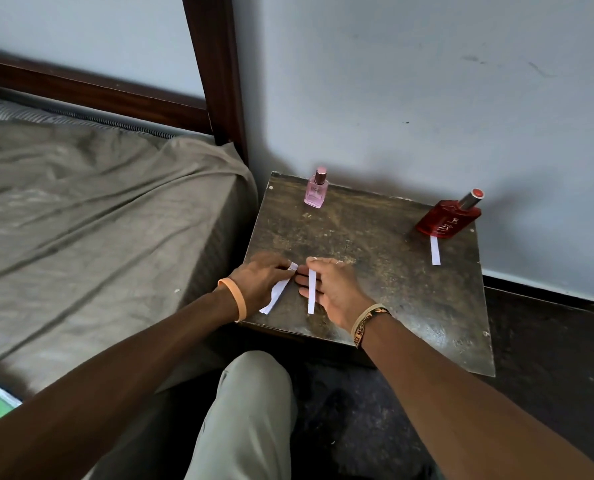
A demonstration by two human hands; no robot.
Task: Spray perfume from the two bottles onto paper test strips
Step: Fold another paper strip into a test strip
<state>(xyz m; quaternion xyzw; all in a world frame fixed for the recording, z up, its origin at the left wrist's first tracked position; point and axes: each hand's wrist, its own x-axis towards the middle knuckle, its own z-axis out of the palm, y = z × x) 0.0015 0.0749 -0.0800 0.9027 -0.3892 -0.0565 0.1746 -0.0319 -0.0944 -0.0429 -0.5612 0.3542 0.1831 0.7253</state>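
A small pink perfume bottle point(316, 188) stands upright at the back left of a dark worn table point(392, 292). A larger red bottle point(449, 216) stands at the back right, with one white paper strip point(435, 250) lying in front of it. My left hand point(257, 280) pinches a bunch of white strips point(277, 292) above the table's near left part. My right hand point(333, 289) is palm up beside it, holding a single strip point(311, 291) across its fingers, thumb on the strip's top end.
A bed with a grey-brown sheet point(98, 220) and a dark wooden post point(216, 71) borders the table on the left. A pale wall point(427, 98) rises right behind the table. My knee point(250, 410) is just below the table's front edge.
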